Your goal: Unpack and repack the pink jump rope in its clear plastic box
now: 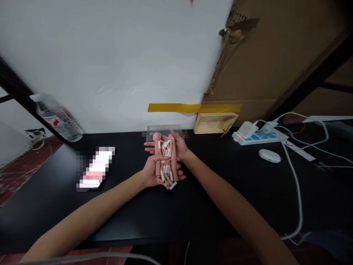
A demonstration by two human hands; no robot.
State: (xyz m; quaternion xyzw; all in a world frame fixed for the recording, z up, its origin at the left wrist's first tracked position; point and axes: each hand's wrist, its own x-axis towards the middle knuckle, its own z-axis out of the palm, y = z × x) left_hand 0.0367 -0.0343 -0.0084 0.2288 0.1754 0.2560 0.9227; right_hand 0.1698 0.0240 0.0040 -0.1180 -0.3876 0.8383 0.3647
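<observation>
A bundled skipping rope (pixel 166 162) with pink and white bead segments and two long pink handles lies across my hands above the black table. My left hand (pixel 151 172) is closed around its lower part, thumb laid across the beads and fingertips showing past the right handle. Behind the upper part is my right hand (pixel 180 146), cradling the bundle, with its fingertips reaching out beyond the left handle. Much of both palms is hidden by the rope. A flat clear plastic case (pixel 154 129) lies just behind my hands, against the wall.
On the left are a lit phone (pixel 95 169), pixelated, and a leaning clear bottle (pixel 59 119). A shallow wooden box (pixel 215 123) stands behind. To the right sit a power strip (pixel 261 137) with chargers and cables, and a white oval case (pixel 269 155).
</observation>
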